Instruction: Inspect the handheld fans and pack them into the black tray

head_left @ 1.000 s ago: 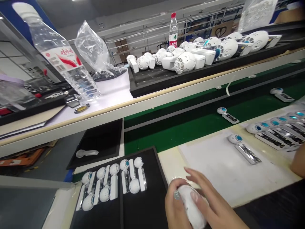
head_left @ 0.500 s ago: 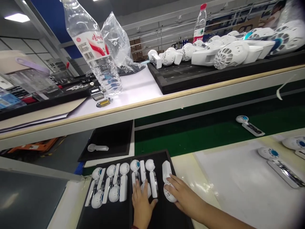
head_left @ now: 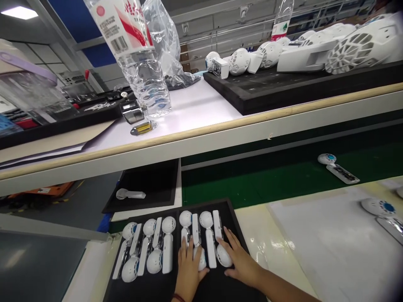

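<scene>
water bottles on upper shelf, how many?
2. A clear plastic water bottle with red-and-white label stands left on the white shelf; a second, green-logo clear bottle stands behind the black foam tray, top cropped.

Two bare hands in shot at the bottom of the frame, no gloves on either. The left hand [head_left: 189,272], down at six o'clock, has a thin dark red band [head_left: 179,298] round the wrist, just peeking in at the lower edge. The right hand [head_left: 241,264], at about five o'clock, leads into a bare forearm [head_left: 283,289] running off toward the lower right corner, no sleeve showing along it, no watch, no rings that can be made out. Fingers [head_left: 227,239] are slim, nails short and plain as far as the blur allows.
</scene>
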A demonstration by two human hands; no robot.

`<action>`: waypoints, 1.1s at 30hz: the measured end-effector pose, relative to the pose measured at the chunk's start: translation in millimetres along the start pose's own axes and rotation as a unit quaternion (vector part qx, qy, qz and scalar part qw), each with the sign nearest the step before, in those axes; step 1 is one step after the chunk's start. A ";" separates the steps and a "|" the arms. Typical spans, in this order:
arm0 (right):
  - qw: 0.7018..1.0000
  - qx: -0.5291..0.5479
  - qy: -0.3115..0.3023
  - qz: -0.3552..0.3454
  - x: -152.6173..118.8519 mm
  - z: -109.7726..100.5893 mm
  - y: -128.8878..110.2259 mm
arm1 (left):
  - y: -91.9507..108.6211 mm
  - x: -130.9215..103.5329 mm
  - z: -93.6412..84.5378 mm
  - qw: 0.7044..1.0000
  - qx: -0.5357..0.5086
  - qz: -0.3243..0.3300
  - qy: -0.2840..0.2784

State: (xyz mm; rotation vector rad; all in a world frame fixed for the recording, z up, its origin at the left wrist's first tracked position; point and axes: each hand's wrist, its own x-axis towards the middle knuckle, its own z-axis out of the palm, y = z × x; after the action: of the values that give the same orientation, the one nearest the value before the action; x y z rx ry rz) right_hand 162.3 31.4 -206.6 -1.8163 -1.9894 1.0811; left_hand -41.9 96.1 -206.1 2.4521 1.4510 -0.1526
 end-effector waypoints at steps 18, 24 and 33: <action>0.981 0.110 0.132 0.085 -23.2 -6.3 18.1 | 65.0 110.5 2.2 0.985 -0.062 -0.037 0.157; 0.936 0.015 0.310 0.164 -51.9 -78.9 156.5 | 60.9 128.1 16.0 0.978 -0.077 -0.057 0.184; 0.821 -0.168 0.378 0.394 -65.8 -242.3 351.2 | 57.0 126.6 21.9 0.976 -0.076 -0.052 0.196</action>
State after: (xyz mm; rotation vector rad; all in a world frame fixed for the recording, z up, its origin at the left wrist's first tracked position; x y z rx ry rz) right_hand 592.2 40.0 -246.6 -2.7638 -0.9768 0.0038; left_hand 70.7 170.3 -245.8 2.3710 1.6752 0.4292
